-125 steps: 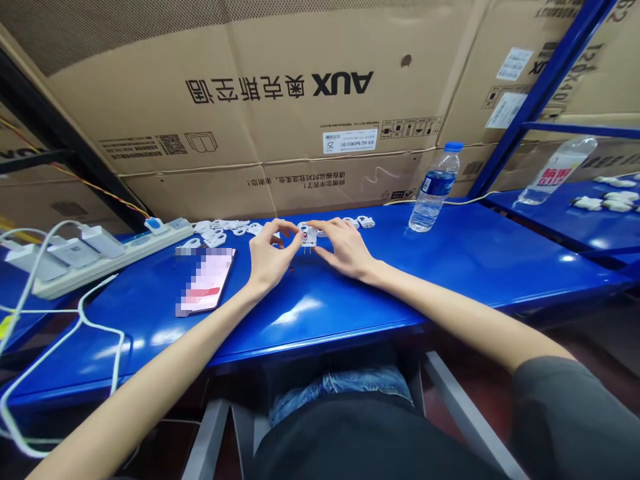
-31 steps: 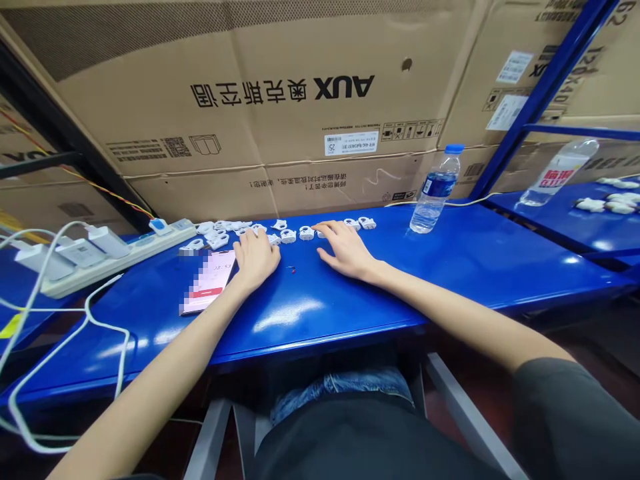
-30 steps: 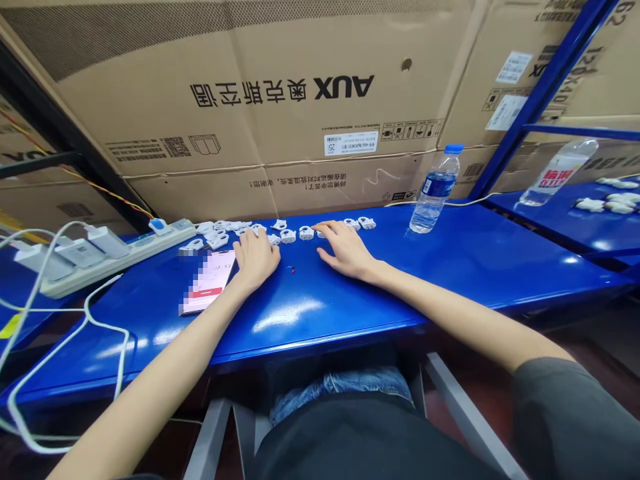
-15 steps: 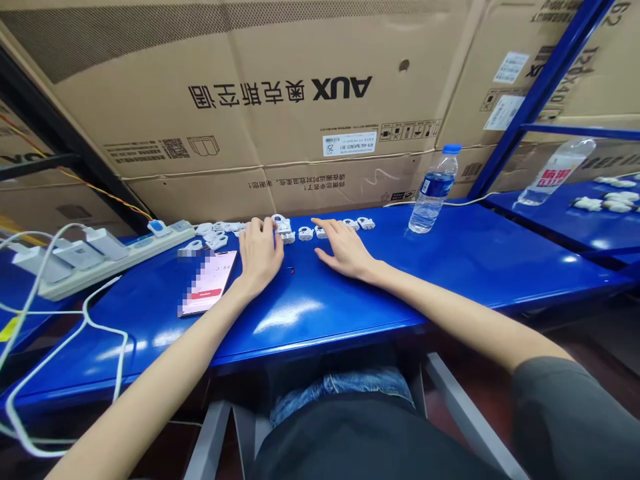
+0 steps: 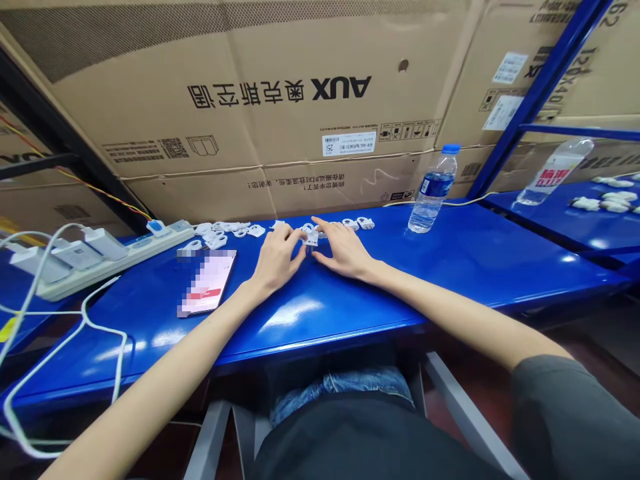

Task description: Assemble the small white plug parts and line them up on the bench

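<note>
a small white plastic fitting (image 5: 311, 238) is pinched near the far edge of a blue metal workbench (image 5: 320, 313) by a person's left hand (image 5: 277, 260) and right hand (image 5: 345, 250), both grips drawn in narrow, with the fingertips closing on it from either side. whether it is lifted clear of the bench top cannot be told, as much of it is hidden by the fingers. for a part this small, a light fingertip pinch is judged best, with the palms kept low and steady and the part's face left in view. a row of white plastic clips (image 5: 225, 228) is laid out along the far edge, near the fingers of the left hand, and could be nudged by a careless knuckle. a phone (image 5: 205, 283), its screen pixelated, is left lying just beside the left hand. farther left, a power strip (image 5: 150, 249) is loaded with white chargers (image 5: 103, 243), and white cables (image 5: 103, 330) are trailed over the bench. a water bottle (image 5: 433, 193) stands well apart on the right, in front of stacked aux cartons (image 5: 250, 133). more white parts (image 5: 613, 200) are seen on a second blue bench beyond.
</note>
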`<state>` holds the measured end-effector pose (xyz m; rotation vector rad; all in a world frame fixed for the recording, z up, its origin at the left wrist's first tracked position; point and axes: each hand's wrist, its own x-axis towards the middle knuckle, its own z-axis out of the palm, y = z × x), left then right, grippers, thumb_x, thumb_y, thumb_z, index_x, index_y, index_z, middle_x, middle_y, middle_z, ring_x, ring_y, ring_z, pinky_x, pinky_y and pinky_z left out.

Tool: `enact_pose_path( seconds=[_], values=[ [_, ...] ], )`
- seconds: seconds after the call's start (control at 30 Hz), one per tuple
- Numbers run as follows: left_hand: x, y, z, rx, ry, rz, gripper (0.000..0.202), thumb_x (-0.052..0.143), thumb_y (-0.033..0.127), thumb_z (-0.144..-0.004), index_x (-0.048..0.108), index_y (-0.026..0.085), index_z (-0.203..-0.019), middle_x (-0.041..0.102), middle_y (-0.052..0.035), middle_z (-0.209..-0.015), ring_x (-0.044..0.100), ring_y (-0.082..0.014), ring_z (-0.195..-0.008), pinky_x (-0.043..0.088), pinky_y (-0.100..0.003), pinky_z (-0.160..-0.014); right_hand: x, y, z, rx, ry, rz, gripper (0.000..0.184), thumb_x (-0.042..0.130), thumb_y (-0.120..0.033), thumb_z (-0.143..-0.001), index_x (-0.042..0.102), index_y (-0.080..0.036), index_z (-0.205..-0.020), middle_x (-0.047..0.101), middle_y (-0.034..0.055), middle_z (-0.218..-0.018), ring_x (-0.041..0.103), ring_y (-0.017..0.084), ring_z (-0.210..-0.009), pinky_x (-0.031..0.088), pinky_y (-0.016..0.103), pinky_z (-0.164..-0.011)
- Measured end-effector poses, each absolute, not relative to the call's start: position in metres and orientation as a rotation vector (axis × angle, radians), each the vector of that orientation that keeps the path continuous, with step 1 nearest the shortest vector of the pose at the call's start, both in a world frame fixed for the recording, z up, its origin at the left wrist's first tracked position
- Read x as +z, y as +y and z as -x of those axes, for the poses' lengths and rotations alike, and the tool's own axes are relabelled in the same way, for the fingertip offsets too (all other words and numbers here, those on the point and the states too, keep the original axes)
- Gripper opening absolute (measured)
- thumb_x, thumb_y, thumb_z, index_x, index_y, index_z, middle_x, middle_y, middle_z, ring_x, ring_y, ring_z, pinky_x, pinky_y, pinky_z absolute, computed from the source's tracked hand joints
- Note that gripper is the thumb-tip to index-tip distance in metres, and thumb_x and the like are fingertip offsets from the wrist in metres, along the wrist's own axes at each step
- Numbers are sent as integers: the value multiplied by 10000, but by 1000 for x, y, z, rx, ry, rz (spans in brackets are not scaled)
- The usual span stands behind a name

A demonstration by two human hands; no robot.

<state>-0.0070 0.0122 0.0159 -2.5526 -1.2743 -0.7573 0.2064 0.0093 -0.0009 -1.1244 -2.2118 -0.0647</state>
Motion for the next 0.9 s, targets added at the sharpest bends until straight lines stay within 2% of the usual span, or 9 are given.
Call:
enact_pose_path(
  seconds=[0.27, 0.47, 0.63, 0.9],
  values=[
    [15, 10, 6, -745, -1224, 2593, 254, 493, 298, -1027, 648, 197, -1200, 646, -118, -1118, 605, -276, -1079, 489, -407, -974, 1, 7, -206, -81, -2205, 1160, 749, 687, -318, -945, 379, -94, -1591, 623, 190, -1463, 587, 335, -1298, 458, 492, -1105],
    [32, 13, 16, -808, -1395, 2407, 214, 518, 152, -885, 615, 183, -1073, 657, -94, -1001, 629, -266, -1003, 484, -377, -926, 2, 9, -206, -80, -2177, 1208, 711, 678, -349, -952, 413, -150, -1581, 636, 157, -1461, 595, 341, -1282, 462, 513, -1097],
    [34, 21, 36, -509, -1391, 2710, 220, 545, 163, -800, 632, 221, -993, 669, -53, -931, 643, -244, -878, 478, -344, -771, 1, 10, -206, -91, -2195, 1212, 676, 674, -387, -952, 457, -161, -1551, 664, 147, -1424, 596, 366, -1278, 458, 537, -1088],
    [39, 18, 39, -331, -1339, 2979, 160, 578, 206, -793, 671, 223, -922, 708, -39, -896, 640, -225, -806, 486, -338, -720, 5, 7, -205, -71, -2202, 1226, 663, 712, -405, -941, 493, -153, -1514, 674, 146, -1420, 605, 357, -1284, 445, 526, -1104]
  ],
)
